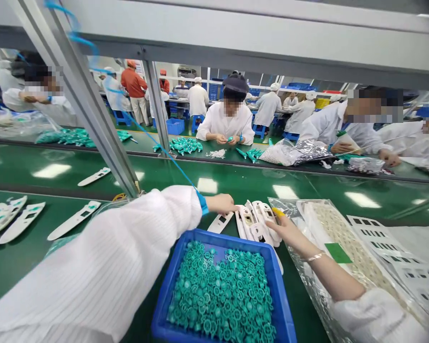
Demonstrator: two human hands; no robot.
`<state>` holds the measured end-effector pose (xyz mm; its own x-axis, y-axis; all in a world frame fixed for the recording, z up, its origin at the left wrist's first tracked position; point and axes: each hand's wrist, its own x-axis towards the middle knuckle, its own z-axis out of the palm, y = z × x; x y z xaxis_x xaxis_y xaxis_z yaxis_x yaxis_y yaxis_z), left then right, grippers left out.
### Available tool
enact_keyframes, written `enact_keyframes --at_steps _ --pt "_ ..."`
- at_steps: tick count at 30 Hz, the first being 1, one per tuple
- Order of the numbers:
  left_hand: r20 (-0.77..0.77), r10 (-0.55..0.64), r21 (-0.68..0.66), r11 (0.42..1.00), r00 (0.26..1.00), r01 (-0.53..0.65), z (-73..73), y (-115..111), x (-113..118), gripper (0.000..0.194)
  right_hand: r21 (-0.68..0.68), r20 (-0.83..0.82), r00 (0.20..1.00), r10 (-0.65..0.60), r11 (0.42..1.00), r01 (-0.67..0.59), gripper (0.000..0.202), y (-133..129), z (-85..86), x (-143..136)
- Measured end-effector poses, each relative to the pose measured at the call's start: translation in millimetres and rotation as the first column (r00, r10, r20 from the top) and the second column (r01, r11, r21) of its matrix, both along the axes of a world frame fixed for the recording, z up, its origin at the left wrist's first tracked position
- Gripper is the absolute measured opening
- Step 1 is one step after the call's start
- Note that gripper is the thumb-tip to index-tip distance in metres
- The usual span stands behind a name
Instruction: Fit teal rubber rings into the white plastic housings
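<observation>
Behind a blue bin [160, 305] full of small green ring-shaped parts [221, 295] lies a cluster of white plastic shells [252, 219] with cutouts. My left hand [221, 203], with a blue band at the wrist, reaches to the left edge of the cluster, its index finger stretched out toward a shell. A single white shell [220, 222] lies just below it. My right hand [284, 226] is at the cluster's right side, its fingers spread, a yellow cover on one finger, touching the shells.
More white shells [23, 221] lie at the left. Clear bags and sheets of dark labels [375, 238] are at the right. A metal post [89, 105] rises at the left. Across the green belt [171, 176], people in white coats work beside green parts.
</observation>
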<state>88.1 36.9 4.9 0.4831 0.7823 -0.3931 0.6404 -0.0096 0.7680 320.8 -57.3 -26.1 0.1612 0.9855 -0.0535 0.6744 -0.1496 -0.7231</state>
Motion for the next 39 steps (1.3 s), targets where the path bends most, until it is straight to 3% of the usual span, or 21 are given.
enact_keyframes --at_steps 4,6,8,11,13,15,17,20,23,25,27,30,32,34,35,37,39 --pt "-0.245 0.139 0.162 0.982 0.96 -0.101 13.2 21 -88 0.025 0.059 0.029 0.999 0.037 0.997 -0.039 0.054 -9 22.5 -6" --pt "-0.336 0.206 0.219 0.966 0.919 -0.136 9.6 17 -124 0.026 0.096 0.027 0.99 0.139 0.985 -0.141 0.047 -15 33.5 -20" --pt "-0.39 0.25 0.253 0.954 0.886 -0.158 -1.9 6 -146 0.031 0.129 0.054 0.957 0.286 0.948 -0.291 0.042 -20 43.9 -44" --pt "-0.386 0.304 0.303 0.934 0.871 -0.192 -26.1 -13 -156 0.061 0.12 0.142 0.847 0.513 0.84 -0.529 0.032 -27 56.2 -89" --pt "-0.337 0.354 0.343 0.909 0.872 -0.236 -39.5 -23 -154 0.086 0.059 0.228 0.704 0.672 0.713 -0.699 0.026 -29 59.3 -117" --pt "-0.265 0.416 0.371 0.877 0.87 -0.306 -46.2 -29 -152 0.1 -0.049 0.363 0.528 0.768 0.582 -0.812 0.023 -29 56.7 -138" --pt "-0.171 0.479 0.374 0.84 0.861 -0.393 -44.3 -33 -153 0.104 -0.149 0.481 0.403 0.779 0.526 -0.838 0.022 -29 48.8 -153" --pt "0.01 0.507 0.293 0.823 0.862 -0.487 -28.0 -41 -155 0.082 -0.214 0.567 0.356 0.743 0.551 -0.807 0.023 -29 31.2 -164" --pt "0.187 0.453 0.15 0.864 0.872 -0.481 -7.1 -63 -152 0.042 -0.24 0.605 0.349 0.715 0.582 -0.777 0.027 -30 14.0 -170" --pt "0.312 0.43 0.032 0.887 0.847 -0.461 2.1 -85 -146 0.028 -0.244 0.601 0.361 0.713 0.594 -0.767 0.027 -31 7.5 -171" --pt "0.474 0.463 -0.161 0.882 0.749 -0.443 5.1 -108 -139 0.021 -0.238 0.576 0.386 0.721 0.599 -0.764 0.022 -32 7.8 -169" --pt "0.613 0.568 -0.412 0.823 0.549 -0.391 1.1 -133 -127 0.017 -0.208 0.514 0.441 0.736 0.606 -0.768 0.016 -35 21.4 -162" --pt "0.613 0.574 -0.42 0.819 0.543 -0.391 -2.3 -140 -120 0.016 -0.159 0.33 0.586 0.74 0.655 -0.739 0.019 -38 35.1 -155" --pt "0.589 0.531 -0.383 0.847 0.609 -0.368 -3.3 -141 -114 0.015 -0.113 -0.018 0.749 0.663 0.743 -0.66 0.023 -43 47.6 -147" --pt "0.575 0.5 -0.366 0.865 0.647 -0.342 -2.8 -141 -111 0.013 -0.103 -0.199 0.784 0.589 0.783 -0.614 0.023 -45 52.5 -143" --pt "0.558 0.437 -0.354 0.894 0.705 -0.274 -0.6 -141 -104 0.013 -0.09 -0.426 0.772 0.472 0.827 -0.555 0.024 -48 59.4 -137" --pt "0.555 0.379 -0.332 0.917 0.74 -0.22 2.0 -142 -97 0.015 -0.055 -0.501 0.748 0.435 0.846 -0.53 0.023 -50 63.3 -133"
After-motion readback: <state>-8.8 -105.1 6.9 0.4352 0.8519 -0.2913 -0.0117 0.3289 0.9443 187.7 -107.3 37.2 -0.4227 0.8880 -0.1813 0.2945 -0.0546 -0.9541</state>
